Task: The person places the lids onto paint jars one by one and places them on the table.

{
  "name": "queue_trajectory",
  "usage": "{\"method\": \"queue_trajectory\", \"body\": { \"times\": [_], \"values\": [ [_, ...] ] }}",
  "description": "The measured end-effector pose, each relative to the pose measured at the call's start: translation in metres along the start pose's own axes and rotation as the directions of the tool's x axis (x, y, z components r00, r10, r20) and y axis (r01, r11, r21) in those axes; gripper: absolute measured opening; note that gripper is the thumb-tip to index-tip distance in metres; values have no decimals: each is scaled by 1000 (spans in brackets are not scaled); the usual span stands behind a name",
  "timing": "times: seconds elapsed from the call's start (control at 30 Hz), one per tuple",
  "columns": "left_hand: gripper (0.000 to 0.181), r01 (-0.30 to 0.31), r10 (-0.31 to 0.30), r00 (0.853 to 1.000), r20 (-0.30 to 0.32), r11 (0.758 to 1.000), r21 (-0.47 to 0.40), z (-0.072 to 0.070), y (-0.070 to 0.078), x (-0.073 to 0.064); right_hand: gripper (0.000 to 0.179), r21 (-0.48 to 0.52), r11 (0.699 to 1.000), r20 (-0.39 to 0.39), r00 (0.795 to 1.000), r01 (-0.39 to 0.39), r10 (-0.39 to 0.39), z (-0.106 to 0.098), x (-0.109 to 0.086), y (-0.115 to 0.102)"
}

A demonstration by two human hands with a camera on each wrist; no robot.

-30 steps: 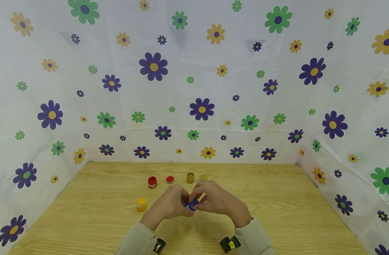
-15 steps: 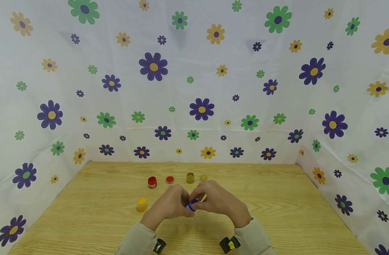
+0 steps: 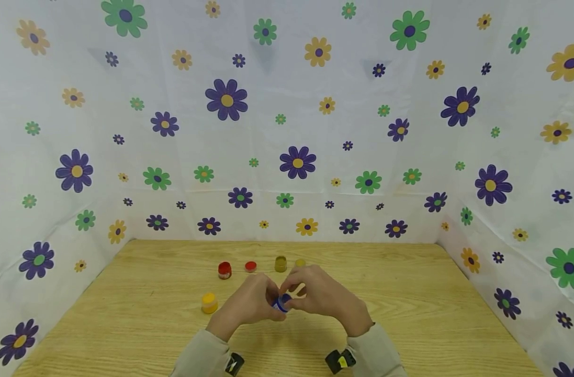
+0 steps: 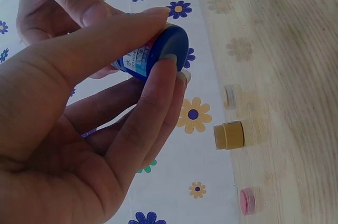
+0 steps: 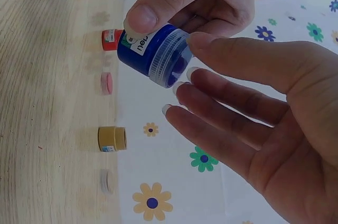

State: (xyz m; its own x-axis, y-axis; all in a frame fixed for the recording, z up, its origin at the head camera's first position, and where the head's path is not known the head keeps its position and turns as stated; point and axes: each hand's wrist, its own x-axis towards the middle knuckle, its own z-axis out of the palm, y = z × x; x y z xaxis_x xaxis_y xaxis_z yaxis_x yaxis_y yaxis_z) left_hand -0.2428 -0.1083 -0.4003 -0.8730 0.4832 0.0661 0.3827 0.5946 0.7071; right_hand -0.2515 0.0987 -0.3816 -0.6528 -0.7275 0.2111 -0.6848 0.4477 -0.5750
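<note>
Blue jar (image 5: pixel 138 52) held tilted in the left hand (image 3: pixel 249 302)

Nearest are two pale sleeves (image 3: pixel 201 354), with black straps (image 3: pixel 339 361) at the wrists. The left thumb and fingertips are closed firmly on the jar's blue body, holding it off the wooden table (image 3: pixel 409 293). Its clear, ridged lid (image 5: pixel 162 57) points toward the right hand (image 3: pixel 321 294). That hand is loosely spread, fairly straight-fingered, with the thumb tip at the lid's edge and the other fingertips just beside it; it has no visible grip.

A yellow jar (image 3: pixel 209 303) stands just beside the left wrist. Farther off, in a row from left to right, are a red jar (image 3: pixel 224 270), a small red lid (image 3: pixel 251 267), an ochre jar (image 3: pixel 280 264) and a pale yellow lid (image 3: pixel 300 262), this last just beyond the right hand. Behind the table hangs a white sheet (image 3: pixel 263 136) printed with purple, green and orange flowers.
</note>
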Motion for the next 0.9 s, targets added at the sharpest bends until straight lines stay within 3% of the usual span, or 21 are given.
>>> {"method": "queue_trajectory", "body": {
  "times": [0.33,0.57,0.9],
  "values": [
    [19,-14,14,1000,-6,1000,17,0,0,1,19,40,999,36,999,15,-16,1,2,-1],
    [17,-23,23,1000,-2,1000,17,0,1,1,16,12,999,29,999,36,-36,2,2,0],
    [15,-36,36,999,5,999,-4,0,2,-1,13,39,999,20,999,-34,34,2,1,-1]
  ]
}}
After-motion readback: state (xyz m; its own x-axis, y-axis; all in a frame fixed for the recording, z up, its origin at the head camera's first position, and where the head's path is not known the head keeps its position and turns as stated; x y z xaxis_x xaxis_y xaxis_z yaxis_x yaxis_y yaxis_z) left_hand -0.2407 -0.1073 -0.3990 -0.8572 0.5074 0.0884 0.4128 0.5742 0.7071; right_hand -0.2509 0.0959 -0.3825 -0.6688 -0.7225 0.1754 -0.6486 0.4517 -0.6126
